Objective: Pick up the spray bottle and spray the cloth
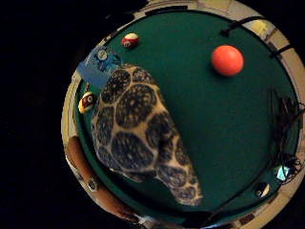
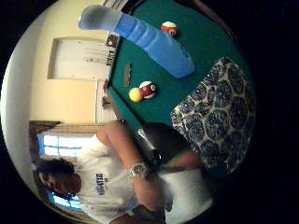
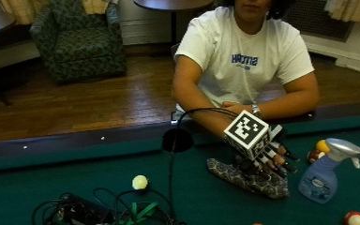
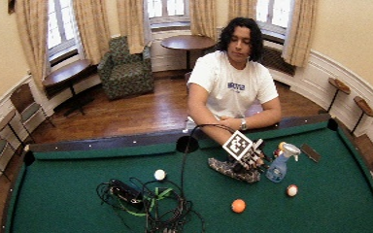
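The gloved right hand [image 3: 268, 152] hovers over the patterned cloth [image 3: 245, 178], fingers [image 3: 284, 158] straight and holding nothing, so the pickup seems not begun; next it must reach right to the spray bottle [image 3: 325, 174] standing just beside the cloth on the bench [image 3: 74, 178].

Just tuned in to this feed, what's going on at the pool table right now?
A person sits at a green pool table with the gloved right hand hovering over a patterned cloth, fingers extended and holding nothing. The blue spray bottle stands upright on the felt beside the cloth, not yet picked up. The bare hand rests on the rail. Billiard balls, including an orange ball, and a tangle of cables lie elsewhere on the table.
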`<action>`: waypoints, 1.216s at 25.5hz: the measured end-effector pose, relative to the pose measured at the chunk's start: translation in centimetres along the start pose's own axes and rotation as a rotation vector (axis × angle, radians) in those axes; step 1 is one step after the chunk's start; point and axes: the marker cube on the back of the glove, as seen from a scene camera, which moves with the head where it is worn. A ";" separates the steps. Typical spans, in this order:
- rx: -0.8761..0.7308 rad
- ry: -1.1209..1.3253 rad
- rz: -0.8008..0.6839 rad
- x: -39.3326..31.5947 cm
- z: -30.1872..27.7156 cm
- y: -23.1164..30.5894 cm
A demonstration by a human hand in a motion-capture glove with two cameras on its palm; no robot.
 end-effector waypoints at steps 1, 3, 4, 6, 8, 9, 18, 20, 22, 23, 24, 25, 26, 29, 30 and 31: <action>-0.004 0.022 -0.010 0.0 -0.3 0.6; -0.013 0.066 -0.040 -0.2 -1.0 1.7; -0.017 0.086 -0.057 -0.3 -1.3 2.2; -0.023 0.114 -0.089 -0.8 -2.1 3.3; -0.028 0.132 -0.114 -1.4 -2.7 4.2; -0.032 0.141 -0.126 -1.7 -3.0 4.6; -0.077 0.266 -0.222 -4.1 -5.2 8.0; -0.086 0.302 -0.235 -4.3 -5.9 8.6; -0.094 0.336 -0.242 -4.5 -6.7 9.2; -0.096 0.352 -0.243 -4.6 -7.1 9.4; -0.098 0.367 -0.244 -4.6 -7.5 9.6; -0.098 0.381 -0.244 -4.7 -7.9 9.7; -0.097 0.394 -0.244 -4.9 -8.4 9.9; -0.086 0.417 -0.247 -5.4 -9.7 10.3; -0.083 0.419 -0.249 -5.6 -10.1 10.4; -0.080 0.419 -0.249 -5.8 -10.5 10.5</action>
